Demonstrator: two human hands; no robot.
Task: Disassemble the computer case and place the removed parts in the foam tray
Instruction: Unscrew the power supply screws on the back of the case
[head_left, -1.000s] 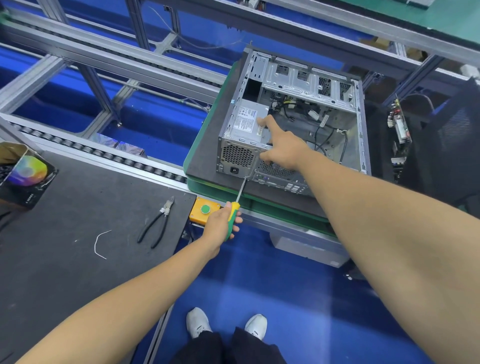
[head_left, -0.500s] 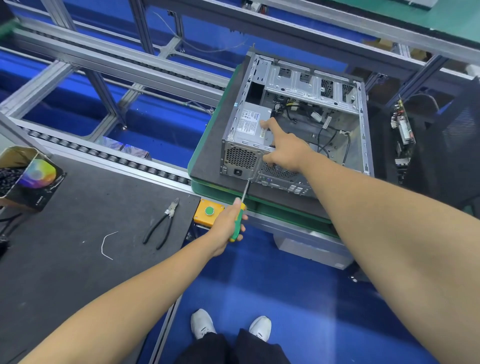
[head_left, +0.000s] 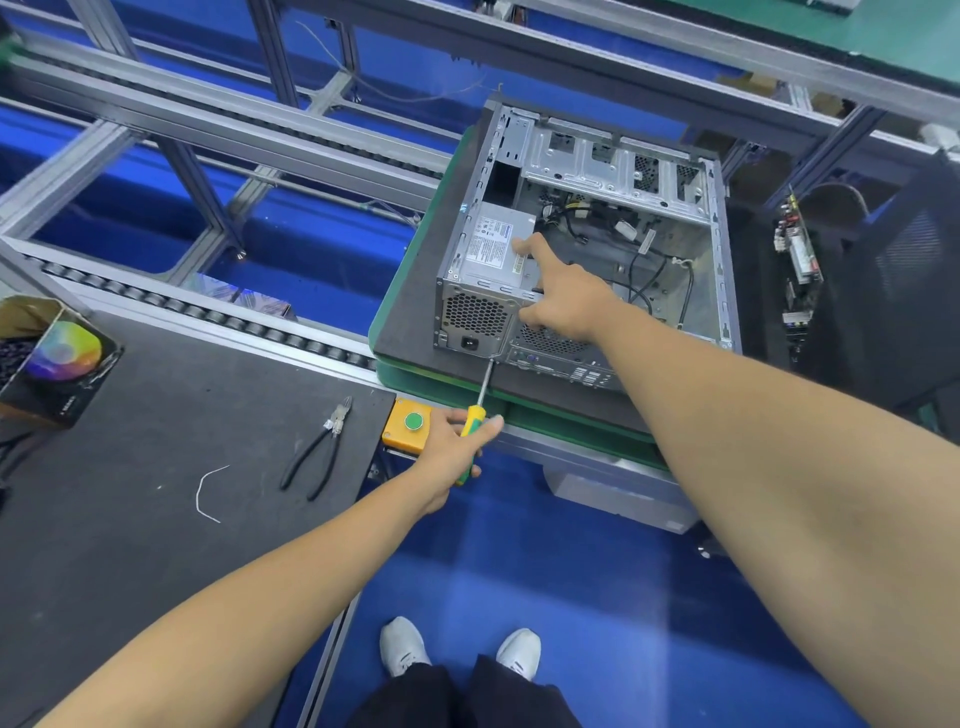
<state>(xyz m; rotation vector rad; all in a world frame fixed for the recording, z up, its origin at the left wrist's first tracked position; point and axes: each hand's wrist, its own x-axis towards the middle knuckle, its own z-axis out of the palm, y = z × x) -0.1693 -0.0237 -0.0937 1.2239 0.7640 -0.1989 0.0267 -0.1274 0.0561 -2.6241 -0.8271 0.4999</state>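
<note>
Computer case (head_left: 587, 244) looks heavy, rigid steel; right hand (head_left: 563, 299) steadies its power supply (head_left: 493, 249), fingers outstretched, while left hand (head_left: 452, 441) grips the screwdriver (head_left: 480, 405), apparently on a rear screw.

A factory assembly line or electronics workshop: aluminium-profile frames (head_left: 171, 119) carry roller conveyor tracks (head_left: 218, 317) over a blue floor (head_left: 519, 561), a yellow push-button box (head_left: 408, 428) sits at the black-matted worktop (head_left: 130, 519), and pliers (head_left: 317, 452) lie there.

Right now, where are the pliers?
The pliers lie on the dark mat at lower left, just left of the yellow button box and the left hand, right of a white wire scrap.
</note>
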